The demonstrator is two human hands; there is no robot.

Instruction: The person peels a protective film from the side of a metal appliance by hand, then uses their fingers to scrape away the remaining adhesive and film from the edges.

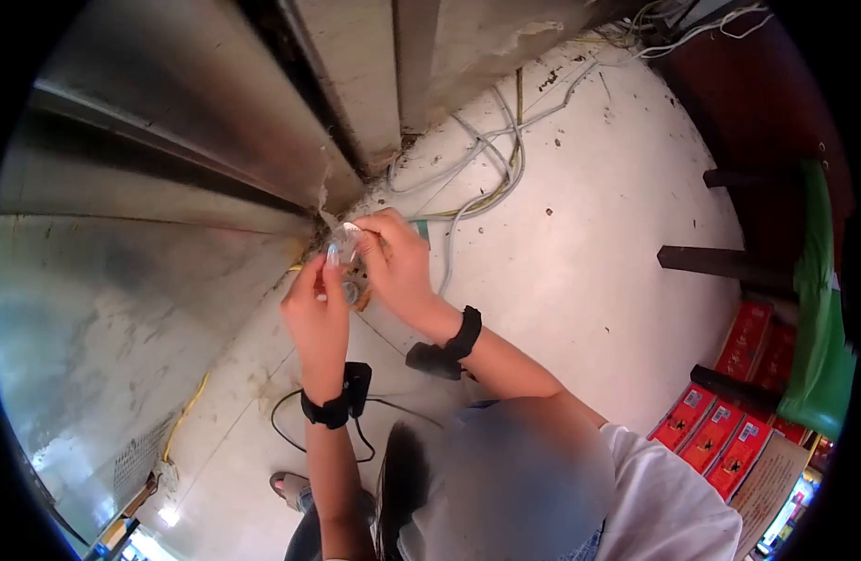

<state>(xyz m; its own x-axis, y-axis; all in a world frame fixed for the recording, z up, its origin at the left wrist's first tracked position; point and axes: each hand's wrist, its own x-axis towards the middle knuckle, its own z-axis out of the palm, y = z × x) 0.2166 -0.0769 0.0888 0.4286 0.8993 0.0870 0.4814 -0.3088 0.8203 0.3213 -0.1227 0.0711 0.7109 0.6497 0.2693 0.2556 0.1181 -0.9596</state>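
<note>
Both of my hands are close together near the middle of the view, beside the corner of the metal panels. A small clear, crinkled plastic piece lies between their fingertips. My left hand pinches its lower side with thumb and fingers. From the upper right, my right hand grips its other side, fingers bent. What the plastic holds, if anything, is too small to tell. Just below the fingers, a round clear object and some brownish material show partly behind my hands.
Stained metal panels stand at the left. Loose grey cables lie across the pale floor. A yellow cord runs along the panel's base. At the right are dark stool legs, a green cover and red boxes.
</note>
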